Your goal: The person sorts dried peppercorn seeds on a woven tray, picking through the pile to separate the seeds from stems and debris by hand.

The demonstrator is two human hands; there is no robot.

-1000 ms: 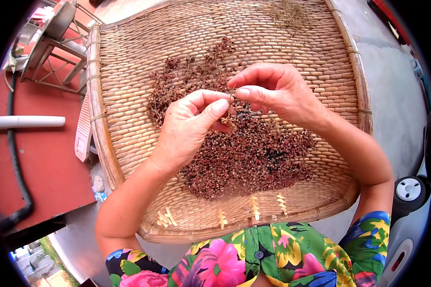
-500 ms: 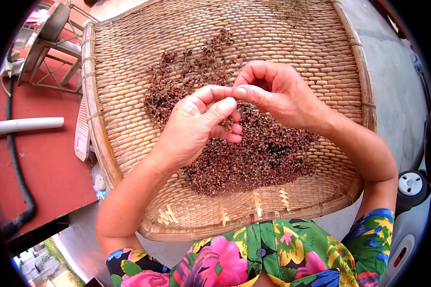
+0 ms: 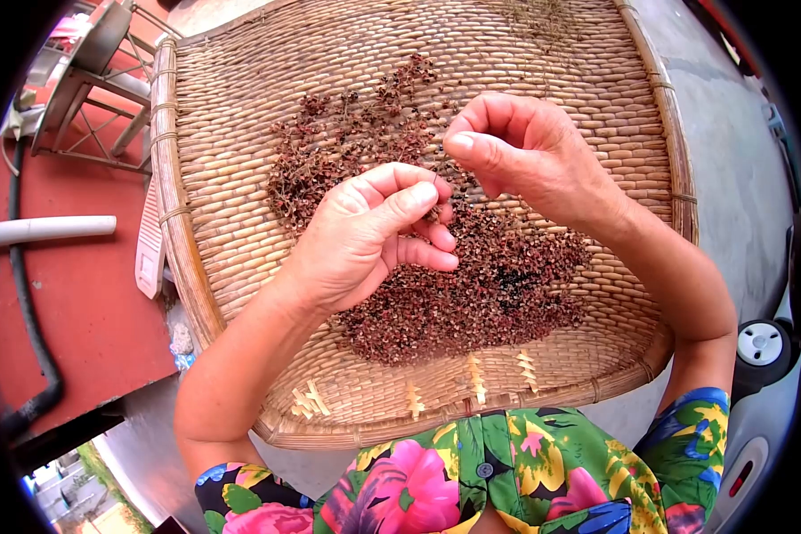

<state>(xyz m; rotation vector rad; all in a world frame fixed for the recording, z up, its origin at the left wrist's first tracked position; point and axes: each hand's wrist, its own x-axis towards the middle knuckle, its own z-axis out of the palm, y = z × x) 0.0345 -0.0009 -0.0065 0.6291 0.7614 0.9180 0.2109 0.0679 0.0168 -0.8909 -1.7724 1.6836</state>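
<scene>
On a large woven wicker tray (image 3: 240, 267) lies a heap of small dried reddish husks (image 3: 445, 311) with black seeds, which look like Sichuan peppercorns. Over the heap, my left hand (image 3: 365, 231) pinches a small brownish peppercorn sprig (image 3: 433, 214) between thumb and fingers; most of it is hidden. Up and to the right of it, my right hand (image 3: 534, 160) is closed, thumb against forefinger. Whatever lies in that pinch, if anything, is too small to make out. The two hands are apart.
Thin stems (image 3: 543, 18) lie at the tray's far edge. To the left are a red surface (image 3: 80, 303), a white pipe (image 3: 44, 231), a black hose (image 3: 28, 311) and a metal-framed chair (image 3: 98, 89). A wheel (image 3: 764, 343) shows at the right.
My right hand has come away from my left fingertips, moving up and slightly right. My left hand stays nearly in place, still pinching the sprig.
</scene>
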